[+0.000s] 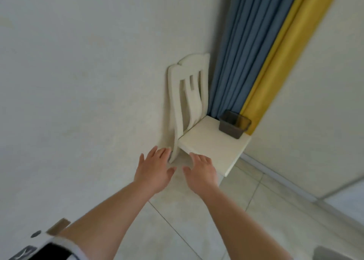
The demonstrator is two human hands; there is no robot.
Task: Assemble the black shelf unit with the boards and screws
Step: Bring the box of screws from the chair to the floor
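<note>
- Both hands spread wide, holding nothing: your left hand (155, 168) near the chair (199, 122), right hand (201, 173) just under its seat edge.
- Shelf boards and screws: nowhere ahead of your hands.
- Small dark bin (234, 124) sits beyond, nearer your right.

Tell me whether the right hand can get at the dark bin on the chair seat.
Probably yes. The right hand hovers open at the seat's near edge, and the bare seat between it and the dark bin holds no obstacle.
</note>
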